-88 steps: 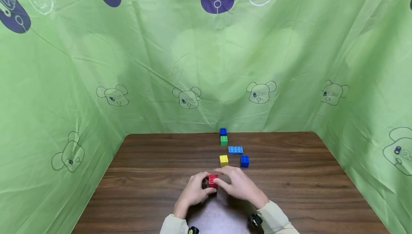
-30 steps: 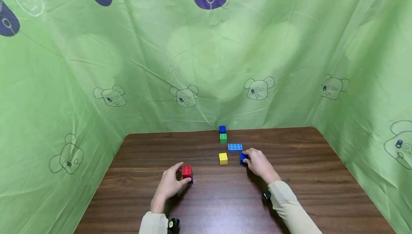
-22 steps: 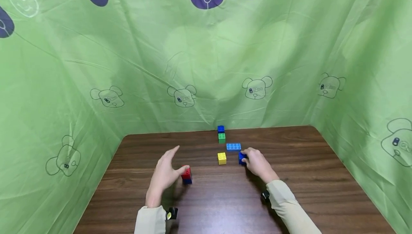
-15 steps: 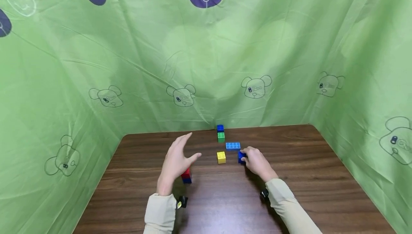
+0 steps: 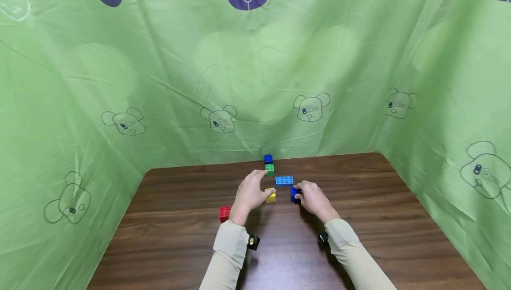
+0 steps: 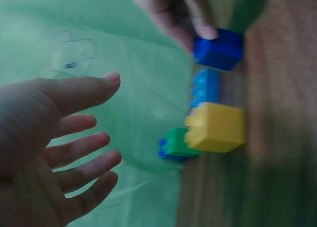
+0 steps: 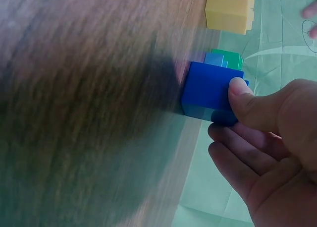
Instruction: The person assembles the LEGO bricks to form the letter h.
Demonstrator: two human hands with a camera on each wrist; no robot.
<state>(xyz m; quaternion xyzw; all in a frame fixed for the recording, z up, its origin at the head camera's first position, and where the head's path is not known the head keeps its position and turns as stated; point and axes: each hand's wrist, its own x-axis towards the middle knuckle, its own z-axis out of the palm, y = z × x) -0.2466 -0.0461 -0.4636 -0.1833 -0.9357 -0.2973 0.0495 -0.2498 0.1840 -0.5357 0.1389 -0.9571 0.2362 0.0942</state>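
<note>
My left hand (image 5: 249, 194) hovers beside the yellow brick (image 5: 271, 197), fingers spread and thumb apart. The left wrist view shows the left palm (image 6: 29, 133) holding nothing, with a gap between fingertips and the yellow brick (image 6: 223, 128). Over at the right, my right hand (image 5: 315, 200) pinches a dark blue brick (image 5: 294, 195) between thumb and fingers; in the right wrist view the thumb presses this dark blue brick (image 7: 208, 90) near its studded end. The brick appears to rest on the table.
Behind these lies a long light blue brick (image 5: 284, 181). A green brick (image 5: 270, 171) and another dark blue brick (image 5: 268, 159) stand at the table's back edge. Left of my left wrist stands a red brick (image 5: 224, 212), its base partly hidden. Green cloth (image 5: 255, 81) encloses the table (image 5: 183, 192).
My left hand has let go of the red-and-blue stack, set down at the left, and moved right to the yellow brick. My right hand left that stack earlier and took hold of the dark blue brick.
</note>
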